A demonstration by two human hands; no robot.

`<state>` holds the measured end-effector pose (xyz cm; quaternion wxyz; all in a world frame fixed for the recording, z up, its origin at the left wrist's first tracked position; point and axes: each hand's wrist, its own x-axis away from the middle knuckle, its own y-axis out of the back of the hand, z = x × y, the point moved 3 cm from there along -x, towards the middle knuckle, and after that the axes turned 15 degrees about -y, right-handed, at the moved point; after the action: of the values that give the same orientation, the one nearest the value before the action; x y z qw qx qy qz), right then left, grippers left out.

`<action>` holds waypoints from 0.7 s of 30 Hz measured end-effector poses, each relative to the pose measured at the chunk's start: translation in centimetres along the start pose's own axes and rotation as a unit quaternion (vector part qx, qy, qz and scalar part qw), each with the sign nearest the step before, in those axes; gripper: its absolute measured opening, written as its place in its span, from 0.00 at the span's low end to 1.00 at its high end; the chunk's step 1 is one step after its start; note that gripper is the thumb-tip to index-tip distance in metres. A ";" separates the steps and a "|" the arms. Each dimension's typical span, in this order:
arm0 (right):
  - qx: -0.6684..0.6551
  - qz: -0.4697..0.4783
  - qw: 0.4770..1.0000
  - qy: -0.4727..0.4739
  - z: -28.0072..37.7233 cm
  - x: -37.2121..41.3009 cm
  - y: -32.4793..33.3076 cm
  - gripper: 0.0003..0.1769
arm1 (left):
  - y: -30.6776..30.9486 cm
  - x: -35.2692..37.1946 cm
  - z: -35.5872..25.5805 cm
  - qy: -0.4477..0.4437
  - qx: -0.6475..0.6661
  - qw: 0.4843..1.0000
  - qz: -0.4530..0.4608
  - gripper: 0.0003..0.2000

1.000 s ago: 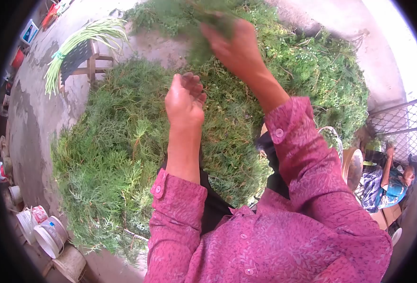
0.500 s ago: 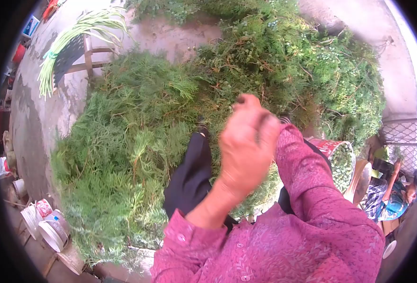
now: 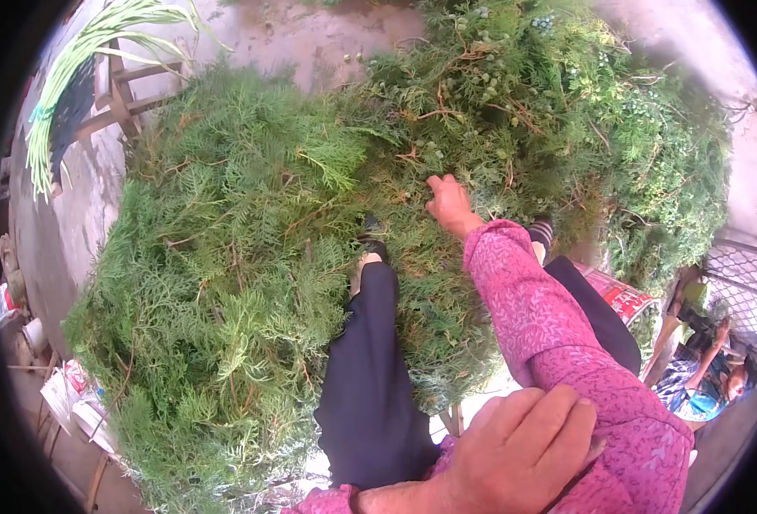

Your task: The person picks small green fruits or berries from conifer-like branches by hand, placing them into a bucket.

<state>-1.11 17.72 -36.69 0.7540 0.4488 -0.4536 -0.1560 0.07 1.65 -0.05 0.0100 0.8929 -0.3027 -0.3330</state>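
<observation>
My right hand (image 3: pixel 451 206) reaches down over cut cypress branches (image 3: pixel 233 223) with bluish-green cones among them. Its thumb and forefinger stand a little apart, close to the twigs, and nothing shows between them. Nearer my body, my left hand (image 3: pixel 524 441) is curled closed against the pink patterned sleeve (image 3: pixel 558 317) of my right arm. Whatever lies inside its fingers is hidden. A red-and-white bucket (image 3: pixel 622 295) stands beside my right leg, partly covered by it, with green bits at its mouth.
Branches surround both my feet. At upper left, a bundle of long green stalks (image 3: pixel 95 43) hangs over a wooden stool frame (image 3: pixel 121 94). White containers (image 3: pixel 74 398) stand at lower left. Another person (image 3: pixel 721 377) is at the right edge, near a wire mesh (image 3: pixel 747 291).
My hands, close together before, have separated. The right has stretched out to the branches, while the left has drawn back toward my body. The whole view has shifted somewhat.
</observation>
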 end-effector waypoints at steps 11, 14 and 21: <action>-0.612 0.306 0.697 -0.214 -5.3 5.6 -2.1 0.09 | 0.8 0.2 0.0 0.029 0.011 0.999 0.028 0.13; -0.710 0.338 0.575 -0.226 -5.6 7.5 -2.6 0.07 | 0.9 -0.2 -0.1 0.050 0.023 0.998 0.035 0.12; -0.281 0.071 0.957 -0.027 0.2 2.6 -2.3 0.11 | 0.8 -0.5 0.2 0.056 0.009 0.998 0.027 0.11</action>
<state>0.55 14.71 -37.13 0.8465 0.1810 -0.4423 -0.2348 -0.74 1.32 0.30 0.0282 0.9018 -0.3288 -0.2791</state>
